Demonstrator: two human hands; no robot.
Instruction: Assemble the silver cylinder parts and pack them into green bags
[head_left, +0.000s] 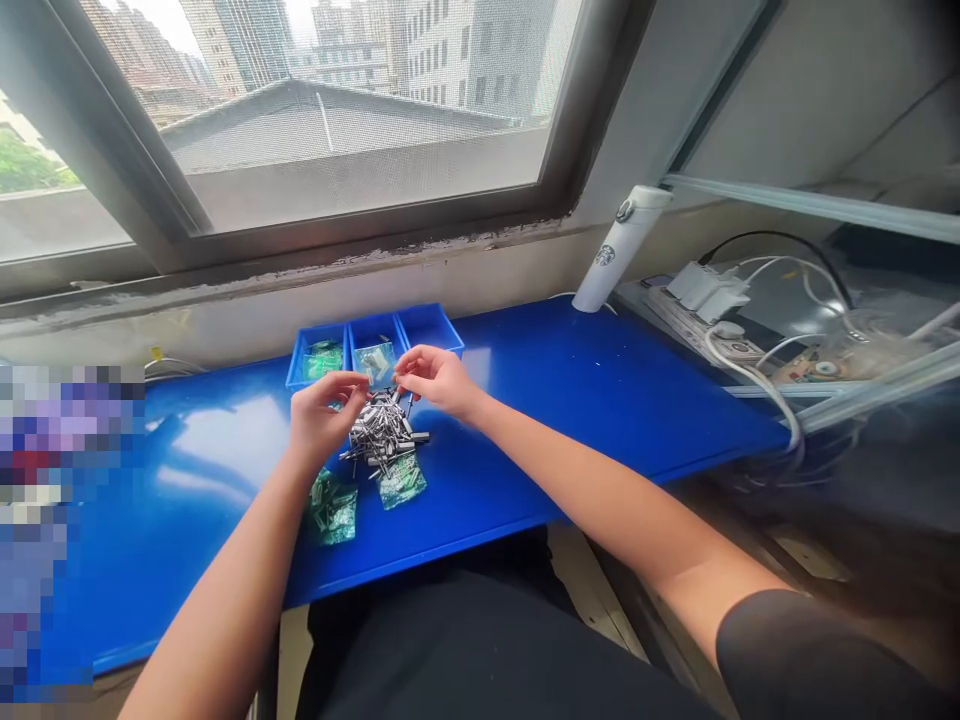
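Lying nearest on the blue table [570, 400] are two green bags [334, 512]. Past them, the left hand [322, 415] and right hand [439, 380] pinch small bits over the metal pins pile [382, 430]. Blue bins [375, 345] sit behind.

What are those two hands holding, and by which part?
It cannot be told for sure: left hand and right hand pinch together above the pile of small metal pins, perhaps on one pin.
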